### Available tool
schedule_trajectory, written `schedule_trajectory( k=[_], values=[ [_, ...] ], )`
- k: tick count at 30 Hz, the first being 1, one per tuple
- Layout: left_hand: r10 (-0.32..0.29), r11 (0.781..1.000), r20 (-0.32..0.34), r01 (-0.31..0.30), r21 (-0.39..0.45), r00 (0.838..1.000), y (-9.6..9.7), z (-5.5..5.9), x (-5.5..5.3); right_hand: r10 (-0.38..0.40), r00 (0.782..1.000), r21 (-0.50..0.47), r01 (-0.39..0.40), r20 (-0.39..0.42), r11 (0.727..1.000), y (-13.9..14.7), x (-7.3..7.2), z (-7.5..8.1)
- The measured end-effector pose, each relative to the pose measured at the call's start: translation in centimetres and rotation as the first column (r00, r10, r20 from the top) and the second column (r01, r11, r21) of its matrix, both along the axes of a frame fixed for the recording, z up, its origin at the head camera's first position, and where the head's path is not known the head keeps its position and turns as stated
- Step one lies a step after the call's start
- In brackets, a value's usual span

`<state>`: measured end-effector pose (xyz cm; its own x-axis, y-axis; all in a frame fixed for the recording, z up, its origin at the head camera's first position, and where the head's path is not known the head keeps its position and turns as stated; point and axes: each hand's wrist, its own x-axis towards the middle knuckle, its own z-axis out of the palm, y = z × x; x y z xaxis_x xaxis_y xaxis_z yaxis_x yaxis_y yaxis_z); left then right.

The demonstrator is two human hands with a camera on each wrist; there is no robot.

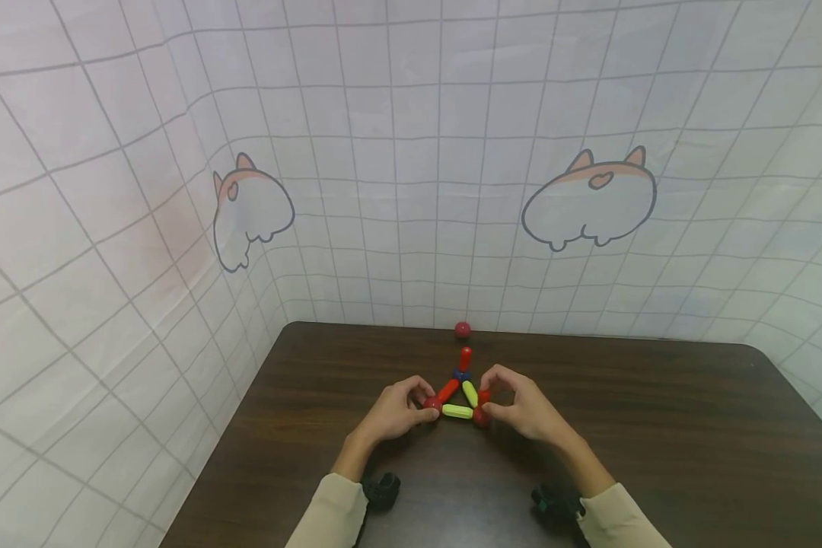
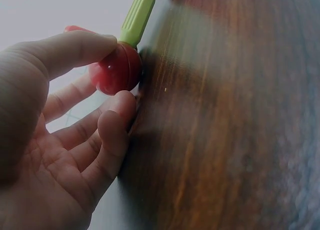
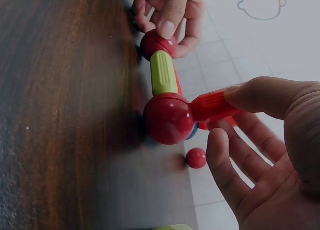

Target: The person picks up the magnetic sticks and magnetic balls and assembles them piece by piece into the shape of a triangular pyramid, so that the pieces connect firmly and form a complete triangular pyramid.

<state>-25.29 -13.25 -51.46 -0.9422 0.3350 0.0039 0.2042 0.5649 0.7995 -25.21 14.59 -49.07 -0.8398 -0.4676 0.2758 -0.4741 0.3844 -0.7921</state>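
On the table lies a triangle of rods and balls: a yellow-green rod (image 1: 457, 412) in front, another yellow-green rod (image 1: 470, 393) on the right and a red rod (image 1: 448, 390) on the left. My left hand (image 1: 399, 409) pinches the red ball (image 2: 117, 69) at the left corner between thumb and fingertips. At the right corner sits a second red ball (image 3: 170, 119). From its top rises a short red rod (image 3: 215, 104), pinched by my right hand (image 1: 526, 407). The far corner is a blue ball (image 1: 462, 375) with another red rod (image 1: 466, 358) standing on it.
A loose red ball (image 1: 462, 329) lies at the back edge of the dark wooden table (image 1: 657, 426). Behind it hangs a white gridded curtain (image 1: 411, 190). Black straps (image 1: 382, 491) are on both wrists. A yellow-green sliver (image 3: 172, 227) shows at the right wrist view's bottom edge.
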Motion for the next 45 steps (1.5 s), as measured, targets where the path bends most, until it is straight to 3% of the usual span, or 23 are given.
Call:
schedule_trajectory(
  k=[12, 27, 32, 38, 45],
  values=[
    [0.002, 1.000, -0.005, -0.002, -0.012, 1.000, 0.0, -0.3, 0.0, 0.020, 1.000, -0.001, -0.020, 0.007, 1.000, 0.1, 0.1, 0.0],
    [0.011, 1.000, 0.013, -0.011, 0.025, 1.000, 0.0, -0.1, -0.1, 0.137, 0.988, -0.041, -0.134, 0.073, 0.990, 1.0, -0.2, 0.6],
    [0.013, 0.999, 0.011, -0.014, 0.052, 1.000, 0.1, 0.1, 0.0, 0.064, 0.995, -0.047, -0.060, 0.075, 0.997, 2.5, -0.4, 0.9],
    [0.020, 0.998, 0.011, -0.021, 0.056, 1.000, -0.1, 0.0, 0.0, -0.042, 0.991, 0.047, 0.037, 0.125, 0.998, 4.6, -0.9, 1.0],
    [0.020, 0.999, 0.003, -0.020, 0.032, 1.000, -0.2, 0.0, 0.0, -0.040, 0.979, 0.199, 0.000, 0.201, 0.980, 6.3, -1.1, 0.3]
  ],
)
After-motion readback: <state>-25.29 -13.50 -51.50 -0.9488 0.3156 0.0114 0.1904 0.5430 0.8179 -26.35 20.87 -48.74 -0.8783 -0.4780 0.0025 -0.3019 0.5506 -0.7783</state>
